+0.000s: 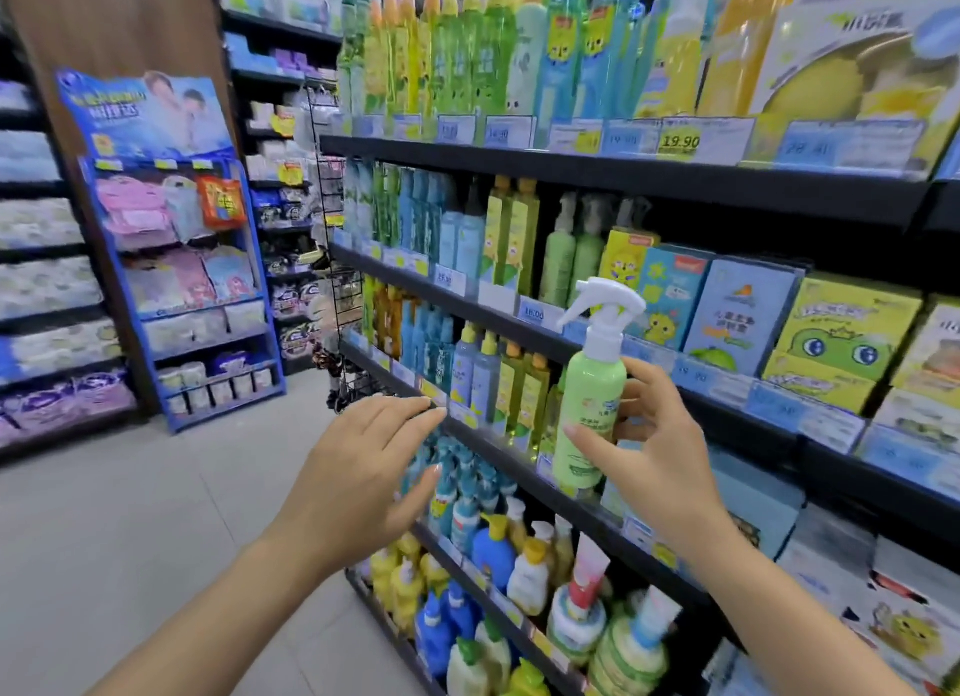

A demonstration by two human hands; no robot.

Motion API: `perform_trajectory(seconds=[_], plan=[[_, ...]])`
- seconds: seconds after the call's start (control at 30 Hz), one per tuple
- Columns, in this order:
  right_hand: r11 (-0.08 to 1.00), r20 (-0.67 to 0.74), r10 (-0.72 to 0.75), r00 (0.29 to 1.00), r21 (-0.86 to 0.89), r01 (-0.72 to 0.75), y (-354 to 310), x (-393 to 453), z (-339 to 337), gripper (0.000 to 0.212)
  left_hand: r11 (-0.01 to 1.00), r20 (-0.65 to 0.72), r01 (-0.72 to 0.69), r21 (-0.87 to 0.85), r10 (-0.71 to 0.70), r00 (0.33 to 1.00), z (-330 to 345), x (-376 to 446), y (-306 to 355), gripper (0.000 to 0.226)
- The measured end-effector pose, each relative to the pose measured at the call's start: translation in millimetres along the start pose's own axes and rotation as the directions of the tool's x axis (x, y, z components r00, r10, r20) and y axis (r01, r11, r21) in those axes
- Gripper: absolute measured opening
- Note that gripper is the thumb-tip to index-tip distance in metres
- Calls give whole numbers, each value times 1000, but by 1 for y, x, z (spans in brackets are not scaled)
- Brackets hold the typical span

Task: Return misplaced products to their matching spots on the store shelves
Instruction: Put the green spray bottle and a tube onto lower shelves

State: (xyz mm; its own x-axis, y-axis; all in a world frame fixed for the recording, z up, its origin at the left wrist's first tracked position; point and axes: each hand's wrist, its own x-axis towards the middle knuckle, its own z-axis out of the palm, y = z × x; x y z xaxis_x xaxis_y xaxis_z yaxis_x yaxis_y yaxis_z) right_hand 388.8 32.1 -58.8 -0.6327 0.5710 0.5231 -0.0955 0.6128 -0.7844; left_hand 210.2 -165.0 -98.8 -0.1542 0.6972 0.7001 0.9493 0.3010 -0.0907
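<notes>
Running along the right side, dark shelves [613, 173] are seen stocked with bottles and boxes behind price tags. A blue rack [208, 326] is noted at the aisle's far left. The left hand [371, 479] is held open, fingers straight, nothing grasped. A green spray bottle [589, 409] is held upright before the shelf edge, pinched by the right hand [657, 448].

The spray bottle's [589, 409] label print is too small to read. Behind it, price tags [696, 378] along the shelf edge blur out; the yellow-green boxes [841, 342] run past the right edge.
</notes>
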Motion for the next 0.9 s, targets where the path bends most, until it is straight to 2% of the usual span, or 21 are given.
perform_trajectory(seconds=[0.23,0.43,0.7,0.9], plan=[[999,-47,0,999,-51,-2,24,57,21,61,996,-11,-28,-79,27,1000,54,57,-53,48],[994,-201,-4,979,-111,-19,33,103,49,60,979,-47,-124,-165,117,992,112,119,-105,49],[973,-428,-99,898,-230,-2,33,171,90,68,932,-66,-234,-275,225,972,172,185,-169,49],[932,-505,-219,835,-362,25,40,198,108,63,881,-105,-325,-345,308,946,198,207,-191,49]])
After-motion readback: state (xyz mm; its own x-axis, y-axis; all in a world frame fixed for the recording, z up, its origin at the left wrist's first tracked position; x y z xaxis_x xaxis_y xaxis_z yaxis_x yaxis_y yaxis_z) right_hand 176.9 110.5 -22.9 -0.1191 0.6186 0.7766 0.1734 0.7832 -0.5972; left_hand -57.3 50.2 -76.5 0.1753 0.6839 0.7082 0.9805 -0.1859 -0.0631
